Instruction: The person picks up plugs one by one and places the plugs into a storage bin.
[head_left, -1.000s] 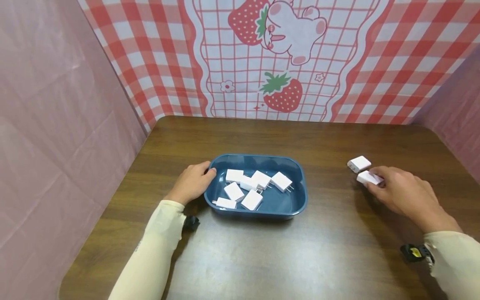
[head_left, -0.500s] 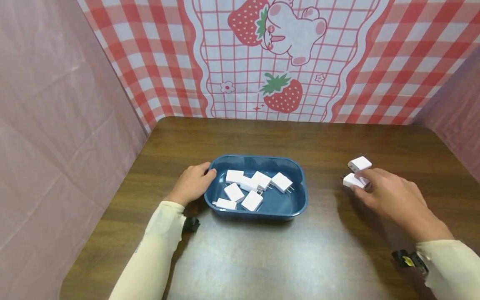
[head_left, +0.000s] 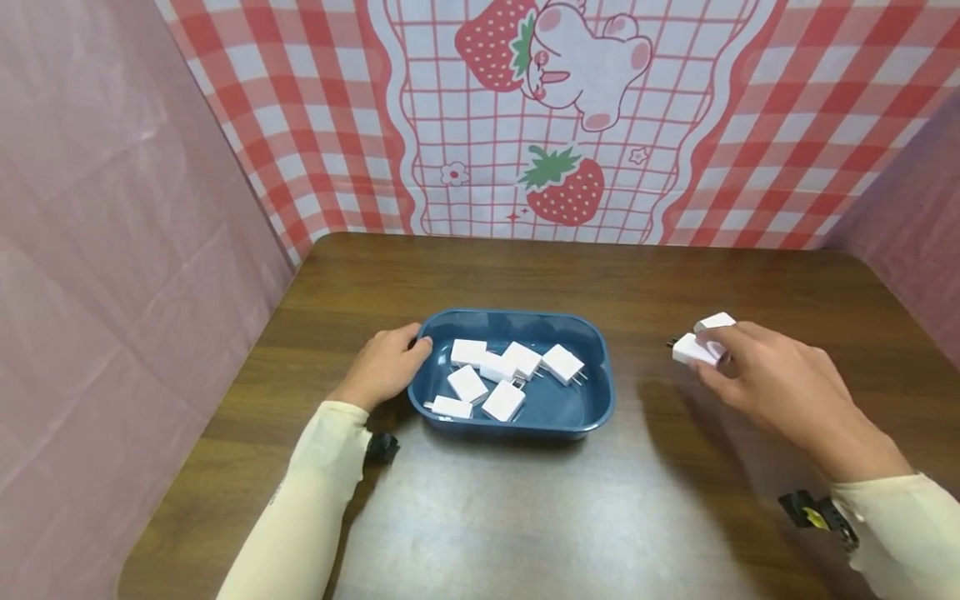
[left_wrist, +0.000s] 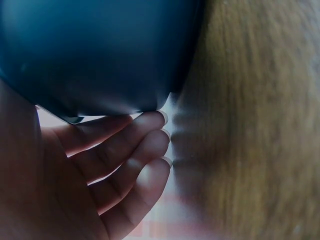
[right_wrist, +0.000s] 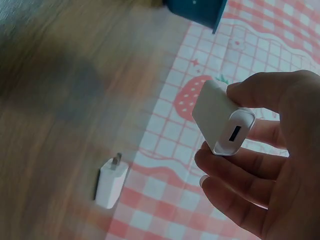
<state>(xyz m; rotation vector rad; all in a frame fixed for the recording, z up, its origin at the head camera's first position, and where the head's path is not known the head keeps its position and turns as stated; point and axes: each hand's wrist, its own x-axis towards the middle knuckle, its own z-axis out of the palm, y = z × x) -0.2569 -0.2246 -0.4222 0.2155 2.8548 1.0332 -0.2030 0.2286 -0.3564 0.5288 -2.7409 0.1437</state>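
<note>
A blue plastic basin (head_left: 555, 427) sits mid-table with several white USB charger plugs (head_left: 504, 401) lying inside it. At its left end, my left hand (head_left: 386, 367) holds the rim, thumb over the edge; the left wrist view shows its fingers (left_wrist: 150, 145) against the outer wall. To the right of the basin, my right hand (head_left: 783, 387) pinches a white charger plug (head_left: 692, 350) between thumb and fingers, prongs pointing left. Its USB port faces the right wrist camera (right_wrist: 234, 134). Another charger plug (head_left: 716, 322) stays on the table behind it, partly hidden in the head view.
The brown wooden table (head_left: 525, 517) ends at the back against a red-and-white checked strawberry cloth (head_left: 337, 125). Pink cloth (head_left: 112, 250) hangs at the left, with more at the right. Dark wrist straps (head_left: 382, 447) are worn on both arms.
My right hand has lifted the pinched charger plug and carried it left, past the front of the other one. The left hand and the basin have stayed in place.
</note>
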